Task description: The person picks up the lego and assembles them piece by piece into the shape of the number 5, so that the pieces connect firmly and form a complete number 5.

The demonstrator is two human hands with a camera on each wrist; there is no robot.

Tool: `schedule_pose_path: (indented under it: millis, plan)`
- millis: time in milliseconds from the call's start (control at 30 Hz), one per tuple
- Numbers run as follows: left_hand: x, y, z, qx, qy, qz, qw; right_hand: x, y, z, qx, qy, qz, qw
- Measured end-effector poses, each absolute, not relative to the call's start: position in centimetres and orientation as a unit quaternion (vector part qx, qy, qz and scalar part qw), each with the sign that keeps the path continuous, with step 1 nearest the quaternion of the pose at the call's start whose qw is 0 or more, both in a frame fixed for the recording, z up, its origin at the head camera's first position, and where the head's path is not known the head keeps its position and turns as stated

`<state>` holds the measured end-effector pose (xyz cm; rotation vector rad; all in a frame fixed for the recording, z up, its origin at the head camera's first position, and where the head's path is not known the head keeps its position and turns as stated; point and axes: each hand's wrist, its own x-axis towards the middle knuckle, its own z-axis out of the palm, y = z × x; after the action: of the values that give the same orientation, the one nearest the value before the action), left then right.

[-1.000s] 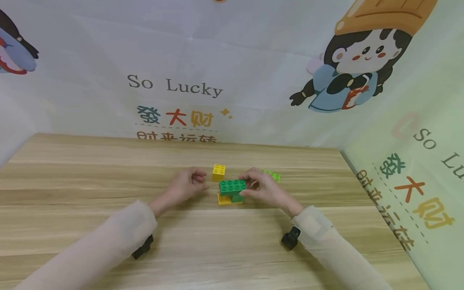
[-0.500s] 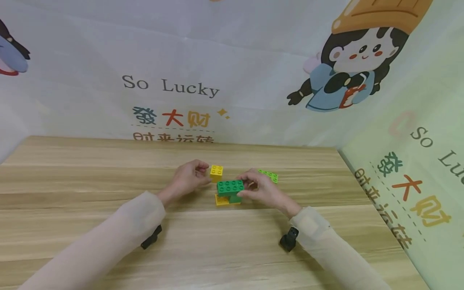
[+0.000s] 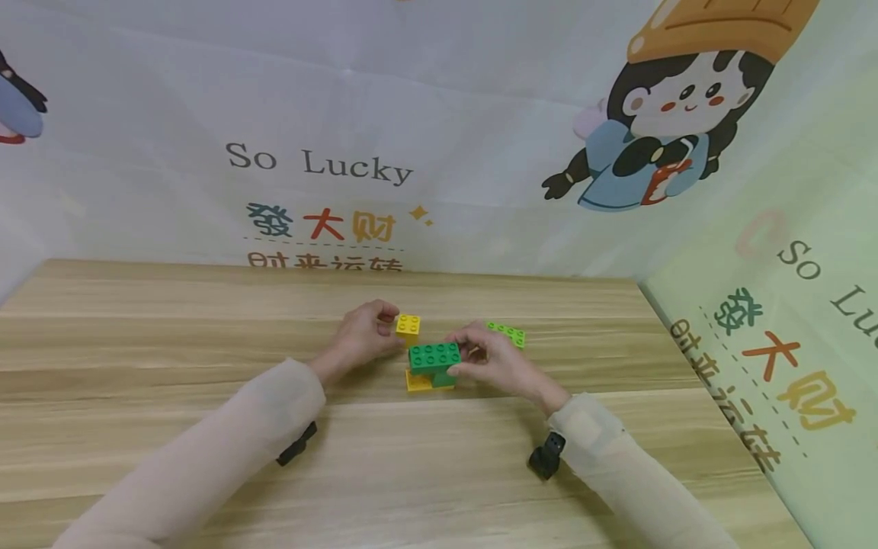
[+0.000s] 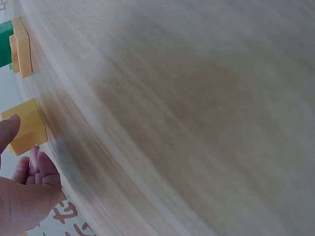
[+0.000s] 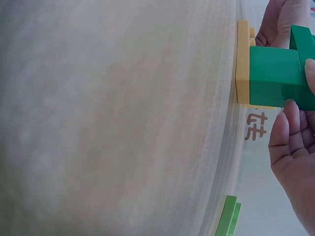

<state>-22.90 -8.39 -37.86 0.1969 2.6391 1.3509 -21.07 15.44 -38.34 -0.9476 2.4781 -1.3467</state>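
Note:
In the head view, a dark green eight-stud brick (image 3: 435,357) sits across the top of a smaller green block (image 3: 444,377), which stands on a flat yellow base piece (image 3: 418,381). My right hand (image 3: 497,360) pinches the upper green brick at its right end, thumb in front and fingers behind. Behind the stack stands a yellow four-stud block (image 3: 408,325). My left hand (image 3: 363,335) is at its left side, fingertips right at the block's edge. The left wrist view shows the thumb overlapping the yellow block (image 4: 30,123), with the other fingers below it.
A light green studded brick (image 3: 507,334) lies beyond my right hand. The wooden table (image 3: 411,473) ends at a printed white backdrop (image 3: 480,229) at the back and another along the right. A black wrist camera (image 3: 546,456) hangs under the right sleeve.
My left hand has moved right and a little away from me, up to the yellow block. The right hand keeps its hold on the green brick. The head view has shifted slightly.

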Motion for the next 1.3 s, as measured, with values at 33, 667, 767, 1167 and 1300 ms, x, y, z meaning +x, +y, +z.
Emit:
schedule_pose_path:
  millis: [33,667,767,1167,1300]
  plan:
    - [-22.9,-8.3,-37.9,0.067,0.886,0.452,0.085,-21.1,15.5,-38.4,-0.318,0.830,-0.451,0.083]
    - [-23.0,-7.8,-38.7,0.060,0.900,0.426,0.065,-21.2,15.5,-38.4,-0.308,0.835,-0.443,0.104]
    - [-22.8,-8.1,-38.5,0.056,0.897,0.433,0.061,-21.2,15.5,-38.4,-0.304,0.837,-0.442,0.105]
    - [-21.4,-9.0,-37.5,0.023,0.838,0.540,0.071,-21.1,15.5,-38.3,-0.300,0.835,-0.451,0.100]
    - [-20.8,-9.2,-37.2,0.031,0.821,0.566,0.065,-21.2,15.5,-38.5,-0.301,0.835,-0.451,0.099]
